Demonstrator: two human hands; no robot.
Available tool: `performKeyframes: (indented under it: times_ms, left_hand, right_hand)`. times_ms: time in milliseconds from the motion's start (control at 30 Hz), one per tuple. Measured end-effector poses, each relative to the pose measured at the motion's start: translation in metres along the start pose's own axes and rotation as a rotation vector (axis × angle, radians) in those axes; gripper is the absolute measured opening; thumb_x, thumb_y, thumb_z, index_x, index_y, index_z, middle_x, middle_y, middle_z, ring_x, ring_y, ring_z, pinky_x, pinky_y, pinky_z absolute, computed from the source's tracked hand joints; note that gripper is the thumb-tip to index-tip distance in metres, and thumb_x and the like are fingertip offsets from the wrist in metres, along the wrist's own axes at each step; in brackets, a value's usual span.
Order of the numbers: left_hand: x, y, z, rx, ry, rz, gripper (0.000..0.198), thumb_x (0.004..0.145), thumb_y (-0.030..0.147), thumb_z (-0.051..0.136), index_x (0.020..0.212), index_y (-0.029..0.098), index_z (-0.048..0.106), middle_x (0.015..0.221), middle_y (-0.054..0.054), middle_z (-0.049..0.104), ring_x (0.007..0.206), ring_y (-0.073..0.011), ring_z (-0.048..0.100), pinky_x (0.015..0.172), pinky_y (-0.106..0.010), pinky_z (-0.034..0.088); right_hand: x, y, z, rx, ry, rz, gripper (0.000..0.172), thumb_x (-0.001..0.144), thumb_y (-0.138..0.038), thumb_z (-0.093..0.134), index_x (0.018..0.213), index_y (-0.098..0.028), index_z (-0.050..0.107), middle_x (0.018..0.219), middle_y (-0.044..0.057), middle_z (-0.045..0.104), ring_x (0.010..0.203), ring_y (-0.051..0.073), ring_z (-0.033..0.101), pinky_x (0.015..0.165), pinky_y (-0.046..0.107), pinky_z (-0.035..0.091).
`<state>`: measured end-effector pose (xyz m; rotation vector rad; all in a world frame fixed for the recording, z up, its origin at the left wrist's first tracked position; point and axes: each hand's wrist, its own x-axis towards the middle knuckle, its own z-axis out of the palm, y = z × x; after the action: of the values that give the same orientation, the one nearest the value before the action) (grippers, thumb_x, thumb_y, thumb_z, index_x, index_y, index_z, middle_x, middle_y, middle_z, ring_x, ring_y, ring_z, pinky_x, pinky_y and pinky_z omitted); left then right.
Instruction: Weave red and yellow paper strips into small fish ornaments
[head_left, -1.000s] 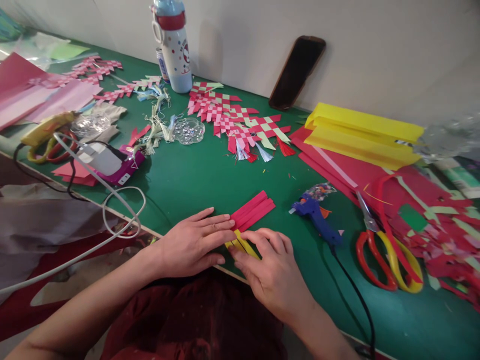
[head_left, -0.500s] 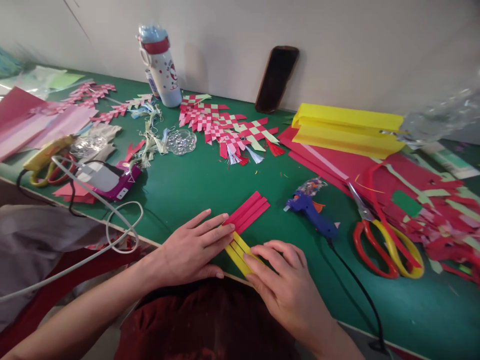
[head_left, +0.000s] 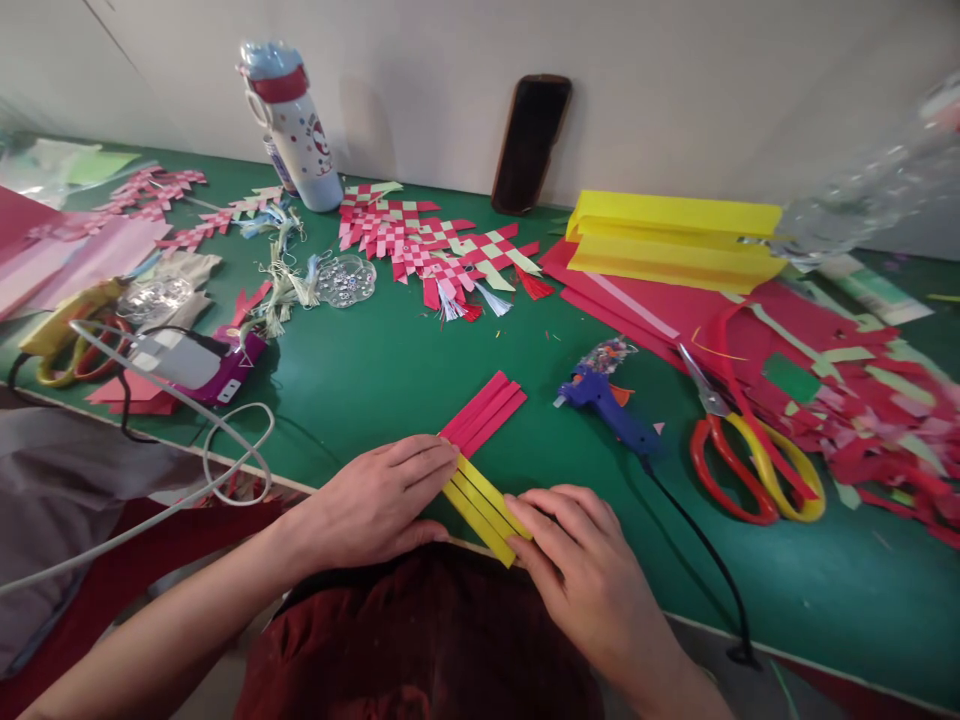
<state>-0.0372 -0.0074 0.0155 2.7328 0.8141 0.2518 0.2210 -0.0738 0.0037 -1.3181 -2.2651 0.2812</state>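
Observation:
Red paper strips [head_left: 486, 412] lie side by side on the green tabletop, slanting up to the right. Yellow paper strips [head_left: 482, 510] run down to the right from their lower end, with dark gaps between them. My left hand [head_left: 379, 502] is over the corner where the two colours meet, its fingers bent and pressed onto the strips; it hides how they join. At the lower end of the yellow strips, my right hand [head_left: 581, 548] pinches the edge between thumb and fingers. A blue glue gun [head_left: 611, 408] lies beyond my right hand.
Scissors [head_left: 731, 455] and red paper scraps [head_left: 885, 420] lie to the right. Folded yellow paper [head_left: 675, 240], a phone [head_left: 531, 145] and a bottle [head_left: 292, 130] are along the wall. Woven red ornaments [head_left: 435, 240] lie behind. A white cable [head_left: 240, 445] loops at left.
My left fingers have drawn back and bent, baring more of the strips. My right hand has shifted to the lower end of the yellow strips. The view has turned slightly.

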Motion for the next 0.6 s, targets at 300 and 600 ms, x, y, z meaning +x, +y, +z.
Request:
performKeyframes:
  times_ms: [300, 600]
  left_hand:
    - [-0.005, 0.002, 0.008, 0.009, 0.153, 0.051, 0.035, 0.096, 0.027, 0.051, 0.129, 0.015, 0.048, 0.134, -0.014, 0.059, 0.132, -0.0245, 0.048, 0.107, -0.043, 0.047]
    - [-0.007, 0.009, 0.013, 0.158, 0.195, 0.029, 0.061, 0.09, 0.055, 0.054, 0.131, 0.011, 0.048, 0.132, -0.015, 0.061, 0.126, -0.0288, 0.053, 0.11, -0.049, 0.041]
  right_hand:
    - [0.004, -0.001, -0.001, -0.016, 0.028, -0.048, 0.024, 0.094, -0.016, 0.057, 0.117, -0.014, 0.064, 0.1, 0.007, 0.069, 0.095, 0.021, 0.055, 0.087, 0.038, 0.044]
    - [0.017, -0.007, -0.009, -0.106, 0.028, -0.067, 0.024, 0.092, -0.021, 0.058, 0.114, -0.013, 0.067, 0.107, 0.011, 0.068, 0.099, 0.025, 0.054, 0.087, 0.041, 0.046]
